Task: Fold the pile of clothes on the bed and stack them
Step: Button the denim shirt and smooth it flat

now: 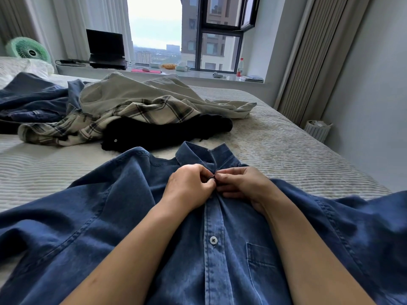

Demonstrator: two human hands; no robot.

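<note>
A blue denim shirt (220, 249) lies front-up, spread before a rumpled clothes pile (123, 113).

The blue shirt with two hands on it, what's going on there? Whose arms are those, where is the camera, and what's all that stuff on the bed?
There is no machine here. The arms belong to a person who wears a camera on the head, so you look down just as they do. There is only this one picture.

The left hand and the right hand meet at the top of the blue denim shirt, just under its collar. Their fingertips pinch the front strip there, probably fastening a button. One button lower down is already done up.

The shirt lies spread on the bed. Behind it waits the unfolded pile: a black garment, a checked shirt, a beige garment and a dark blue one. Far back, by the window, stand a laptop, a green fan and a bottle.
</note>
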